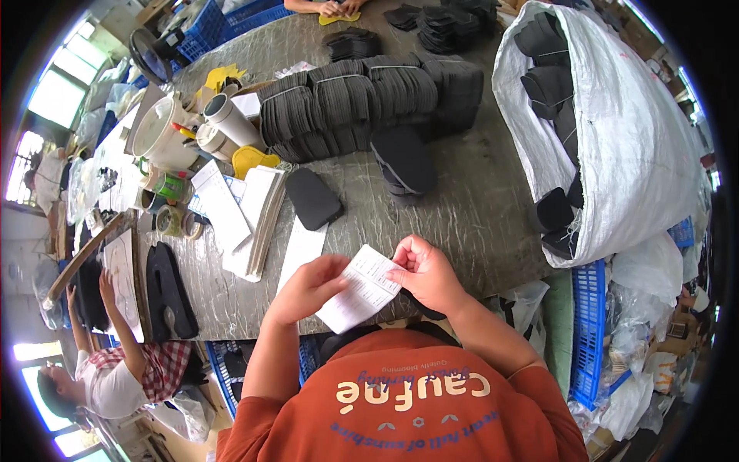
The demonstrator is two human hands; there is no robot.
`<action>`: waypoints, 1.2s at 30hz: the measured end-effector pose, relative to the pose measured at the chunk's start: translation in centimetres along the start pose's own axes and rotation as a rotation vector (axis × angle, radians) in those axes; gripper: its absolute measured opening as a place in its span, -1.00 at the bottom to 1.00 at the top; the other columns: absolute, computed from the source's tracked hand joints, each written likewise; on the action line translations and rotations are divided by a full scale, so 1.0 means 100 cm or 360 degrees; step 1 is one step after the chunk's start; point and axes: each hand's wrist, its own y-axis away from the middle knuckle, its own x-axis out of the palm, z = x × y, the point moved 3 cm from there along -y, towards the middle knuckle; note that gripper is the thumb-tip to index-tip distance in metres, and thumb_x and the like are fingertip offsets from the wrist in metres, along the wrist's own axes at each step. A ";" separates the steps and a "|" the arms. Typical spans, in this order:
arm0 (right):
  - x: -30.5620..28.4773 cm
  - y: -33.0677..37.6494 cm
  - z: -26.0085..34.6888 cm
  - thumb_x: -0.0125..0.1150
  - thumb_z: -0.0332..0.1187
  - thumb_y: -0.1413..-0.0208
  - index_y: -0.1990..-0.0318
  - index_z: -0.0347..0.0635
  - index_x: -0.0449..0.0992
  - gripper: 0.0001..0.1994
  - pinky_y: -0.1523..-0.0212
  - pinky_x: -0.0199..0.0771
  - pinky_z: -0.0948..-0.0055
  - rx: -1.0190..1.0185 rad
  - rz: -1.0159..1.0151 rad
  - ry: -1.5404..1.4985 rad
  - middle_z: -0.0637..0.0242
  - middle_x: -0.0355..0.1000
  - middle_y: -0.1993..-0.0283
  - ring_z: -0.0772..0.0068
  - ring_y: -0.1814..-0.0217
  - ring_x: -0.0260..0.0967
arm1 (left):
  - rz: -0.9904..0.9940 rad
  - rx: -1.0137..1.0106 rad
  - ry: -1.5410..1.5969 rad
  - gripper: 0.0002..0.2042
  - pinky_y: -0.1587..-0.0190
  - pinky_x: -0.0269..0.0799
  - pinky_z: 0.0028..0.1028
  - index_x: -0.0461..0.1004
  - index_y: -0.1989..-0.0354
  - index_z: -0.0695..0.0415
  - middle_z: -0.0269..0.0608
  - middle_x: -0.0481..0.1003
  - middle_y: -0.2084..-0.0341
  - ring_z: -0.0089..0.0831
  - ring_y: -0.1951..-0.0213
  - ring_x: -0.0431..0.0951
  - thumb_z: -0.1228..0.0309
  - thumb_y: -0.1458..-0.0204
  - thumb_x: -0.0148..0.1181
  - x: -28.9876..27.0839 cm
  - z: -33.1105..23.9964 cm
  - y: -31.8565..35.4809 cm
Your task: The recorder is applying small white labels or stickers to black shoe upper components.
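Note:
My right hand (427,277) pinches a small folded white paper slip (356,304) at its right edge, between thumb and fingers. The slip is covered in fine print and tilts in front of my chest, over the table's near edge. At the slip's left edge is my left hand (309,291), its thumb and fingers apart and the fingertips slightly blurred. Just beyond my hands, a black rounded foam pad (313,199) lies on the table (462,231). A short stack of similar black pads (403,162) stands to its right.
Tied bundles of black pads (346,100) line the table's middle. A white woven sack (627,146) holding more stands at right, above a blue crate (587,331). Papers (258,223), a cup (229,119) and a bucket (163,135) crowd the left. Two other people work nearby.

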 end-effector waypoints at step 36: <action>-0.013 0.034 -0.005 0.25 -0.59 -0.02 0.12 -0.28 0.45 -0.75 0.32 0.45 0.54 0.0207 0.0202 0.0327 0.34 0.47 0.37 0.58 0.33 0.41 | -0.0457 -0.0191 -0.0512 -0.78 0.43 0.39 -0.30 0.49 0.41 0.31 0.09 0.46 0.61 -0.20 0.54 0.52 0.35 -0.06 0.16 0.051 0.016 0.000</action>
